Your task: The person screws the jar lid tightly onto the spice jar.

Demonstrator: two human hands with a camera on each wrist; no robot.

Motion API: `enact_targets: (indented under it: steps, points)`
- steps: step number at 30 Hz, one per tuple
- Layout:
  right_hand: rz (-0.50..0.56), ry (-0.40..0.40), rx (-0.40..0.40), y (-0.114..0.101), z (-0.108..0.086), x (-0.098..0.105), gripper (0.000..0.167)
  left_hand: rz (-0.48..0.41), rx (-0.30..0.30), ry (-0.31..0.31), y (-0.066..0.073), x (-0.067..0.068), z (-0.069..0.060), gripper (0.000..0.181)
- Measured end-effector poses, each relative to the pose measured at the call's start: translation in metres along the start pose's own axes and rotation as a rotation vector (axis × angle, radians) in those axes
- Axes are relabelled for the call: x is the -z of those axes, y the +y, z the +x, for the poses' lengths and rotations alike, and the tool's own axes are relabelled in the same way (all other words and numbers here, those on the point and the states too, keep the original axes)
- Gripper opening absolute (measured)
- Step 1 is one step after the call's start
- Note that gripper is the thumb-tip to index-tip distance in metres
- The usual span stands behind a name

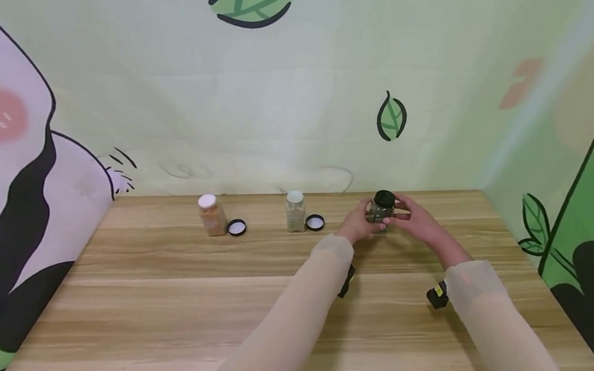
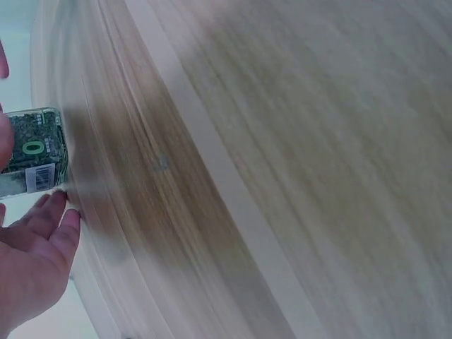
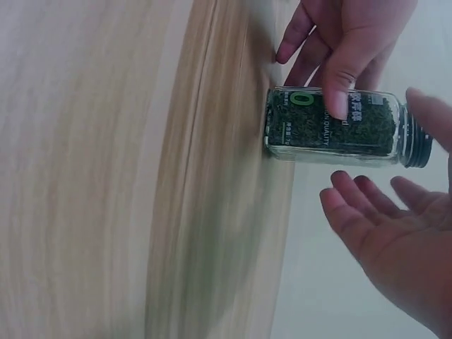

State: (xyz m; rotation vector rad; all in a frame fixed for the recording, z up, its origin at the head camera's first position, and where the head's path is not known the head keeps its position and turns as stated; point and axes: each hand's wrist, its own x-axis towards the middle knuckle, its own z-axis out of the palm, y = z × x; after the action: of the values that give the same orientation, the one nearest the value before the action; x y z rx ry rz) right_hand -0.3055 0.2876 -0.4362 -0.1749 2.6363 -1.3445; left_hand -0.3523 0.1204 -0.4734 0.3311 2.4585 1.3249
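Observation:
A square glass spice jar of dark green dried herb (image 3: pixel 374 127) stands upright at the back right of the table, its black lid (image 1: pixel 384 199) on. My left hand (image 1: pixel 359 221) grips the jar low down. In the right wrist view its thumb lies across the label, with the fingers behind. My right hand (image 3: pixel 402 240) is around the lid end, its fingers spread and apart from the glass; its thumb is near the lid, and whether it touches cannot be told. The left wrist view shows the jar's lower part (image 2: pixel 46 145), with the left hand's fingers (image 2: pixel 42 226) beside it.
To the left stand a jar of pale contents (image 1: pixel 295 213) and a jar of orange contents (image 1: pixel 214 219), both with white tops. Beside each lies a black lid, one (image 1: pixel 315 222) near the pale jar, another (image 1: pixel 236 227) near the orange one. A printed cloth backdrop (image 1: pixel 281 121) rises behind.

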Motion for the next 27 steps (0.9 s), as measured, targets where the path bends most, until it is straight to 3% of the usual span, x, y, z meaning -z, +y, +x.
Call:
enact_targets:
  steps: [5, 15, 22, 27]
  points:
    - [-0.047, 0.056, -0.031, -0.004, -0.009, 0.004, 0.071, 0.042, -0.013, -0.008, -0.001, 0.006, -0.004, 0.089]
    - [-0.092, 0.157, -0.011, -0.012, -0.027, 0.012, 0.049, 0.021, -0.07, -0.004, 0.015, 0.038, -0.031, 0.046]
    - [-0.084, 0.196, -0.017, -0.017, -0.033, 0.01, 0.044, 0.107, -0.139, -0.023, 0.017, 0.045, -0.039, 0.034]
    - [-0.054, 0.224, -0.005, -0.024, -0.038, 0.002, 0.043, 0.097, -0.211, -0.02, 0.017, 0.048, -0.047, 0.03]
